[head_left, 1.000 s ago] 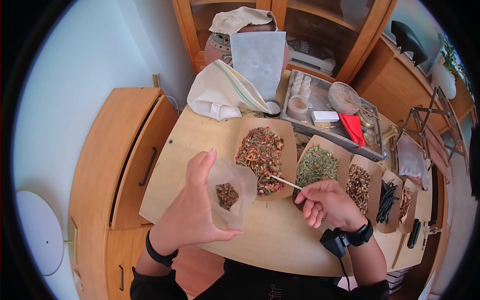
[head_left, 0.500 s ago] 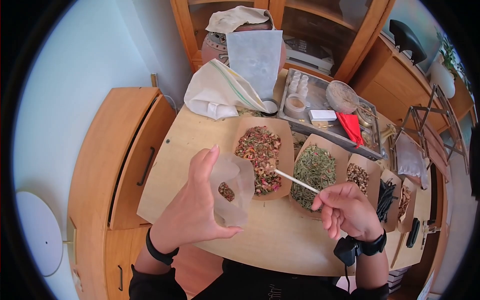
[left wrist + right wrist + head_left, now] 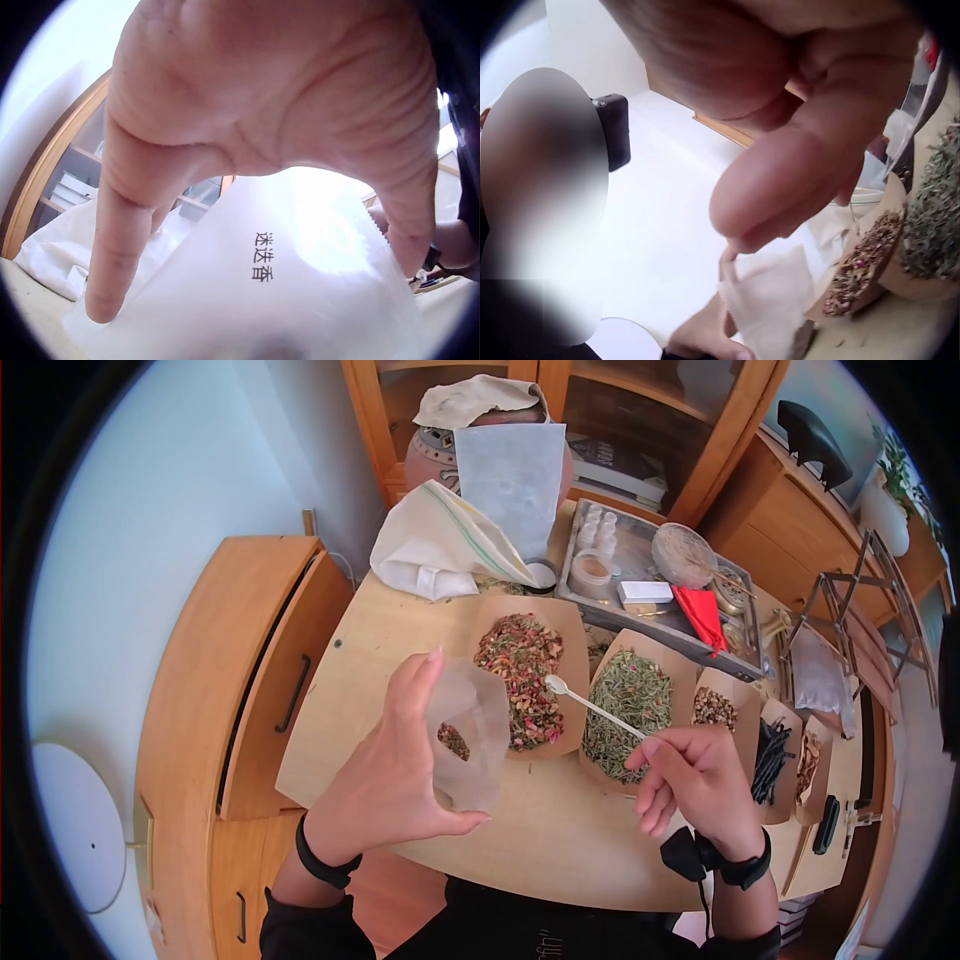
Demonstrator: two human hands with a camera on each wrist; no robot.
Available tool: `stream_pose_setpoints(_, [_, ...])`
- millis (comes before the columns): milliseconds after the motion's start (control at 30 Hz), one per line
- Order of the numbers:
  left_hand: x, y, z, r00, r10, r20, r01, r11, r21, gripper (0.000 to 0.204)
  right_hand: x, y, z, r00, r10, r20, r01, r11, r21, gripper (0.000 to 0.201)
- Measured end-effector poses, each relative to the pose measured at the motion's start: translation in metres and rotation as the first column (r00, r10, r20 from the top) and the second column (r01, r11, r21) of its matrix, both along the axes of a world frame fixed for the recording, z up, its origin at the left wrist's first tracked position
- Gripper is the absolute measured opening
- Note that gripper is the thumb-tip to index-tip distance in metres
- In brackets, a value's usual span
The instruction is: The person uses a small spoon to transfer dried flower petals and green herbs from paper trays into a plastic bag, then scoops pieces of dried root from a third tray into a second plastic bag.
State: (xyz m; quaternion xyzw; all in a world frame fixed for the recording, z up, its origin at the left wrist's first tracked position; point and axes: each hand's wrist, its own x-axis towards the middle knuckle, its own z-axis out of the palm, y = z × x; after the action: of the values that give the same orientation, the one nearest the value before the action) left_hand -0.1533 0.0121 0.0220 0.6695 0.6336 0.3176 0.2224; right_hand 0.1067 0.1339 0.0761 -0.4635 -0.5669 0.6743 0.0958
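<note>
A translucent bag (image 3: 482, 765) with some dried herbs inside is held with its mouth apart by my left hand (image 3: 385, 770), thumb and fingers spread around it. Black printed characters mark the white bag (image 3: 262, 300) in the left wrist view. My right hand (image 3: 700, 780) pinches the handle of a small pale spoon (image 3: 600, 710); its bowl hangs over the edge between a paper tray of red and green dried petals (image 3: 522, 670) and a tray of green leaves (image 3: 632, 705). The spoon's bowl looks empty. In the right wrist view the spoon is hidden.
More paper trays hold brown pieces (image 3: 715, 708), dark sticks (image 3: 770, 760) and pale chips (image 3: 807, 767) at the right. Behind stand a grey tray (image 3: 640, 622) with jars and a red pouch (image 3: 703, 618), a cloth bag (image 3: 430, 545) and a covered pot (image 3: 432, 460).
My right hand has moved right with the spoon, drawing its bowl back from over the petals. At half a second ago the bowl carried brownish material; now it looks empty. My left hand stays nearly still.
</note>
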Motion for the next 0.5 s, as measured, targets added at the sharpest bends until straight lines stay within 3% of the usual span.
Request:
stream_pose_setpoints(167, [0.000,0.001,0.002,1.000,0.004,-0.017,-0.005,1.000,-0.009,0.144,-0.004,0.006,-0.032,0.993,0.017,0.116,-0.028,0.996,0.088,0.026])
stream_pose_setpoints(267, [-0.001,0.001,0.001,1.000,-0.006,-0.028,0.006,1.000,0.005,0.144,-0.013,0.008,-0.040,0.993,0.061,0.096,-0.063,0.998,0.015,0.026])
stream_pose_setpoints(333, [-0.001,0.002,0.001,1.000,-0.011,-0.027,0.011,1.000,0.009,0.143,-0.018,0.013,-0.048,0.996,0.078,0.036,-0.072,0.988,-0.139,0.026])
stream_pose_setpoints(433, [0.000,0.003,0.006,0.999,0.016,-0.041,-0.020,0.995,-0.100,0.142,-0.019,0.021,-0.061,0.998,0.033,-0.061,-0.050,0.955,-0.292,0.027])
stream_pose_setpoints(500, [0.000,0.004,0.005,0.998,0.013,-0.068,-0.018,0.997,-0.072,0.141,-0.017,0.026,-0.067,0.996,0.025,-0.090,-0.053,0.943,-0.329,0.027])
